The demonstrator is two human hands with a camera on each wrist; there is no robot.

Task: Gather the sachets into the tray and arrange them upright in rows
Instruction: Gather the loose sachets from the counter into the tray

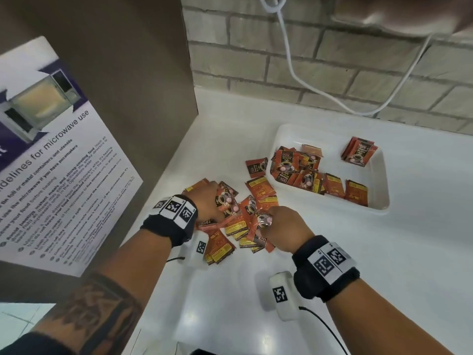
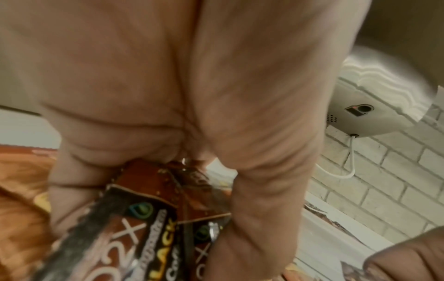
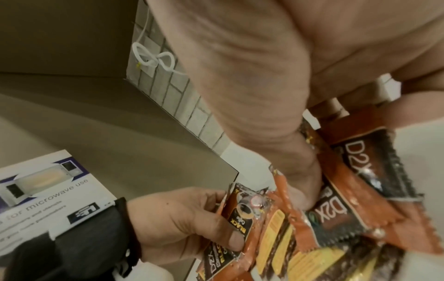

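Observation:
A pile of orange and brown coffee sachets (image 1: 230, 226) lies on the white counter in front of me. My left hand (image 1: 204, 198) grips several sachets (image 2: 149, 218) at the pile's left side, thumb and fingers curled round them; the right wrist view shows the same hand (image 3: 182, 220) pinching a sachet (image 3: 240, 211). My right hand (image 1: 279, 226) holds sachets (image 3: 336, 213) at the pile's right side, thumb pressed on them. The white rectangular tray (image 1: 381, 201) stands at the back right with several sachets lying in it and a small bunch (image 1: 358, 151) leaning upright at its far right.
A brown cabinet side with a microwave guidelines poster (image 1: 51, 155) rises on the left. A brick wall (image 1: 332, 67) with a white cable (image 1: 294, 70) runs behind the counter. Two loose sachets (image 1: 258, 178) lie between the pile and the tray.

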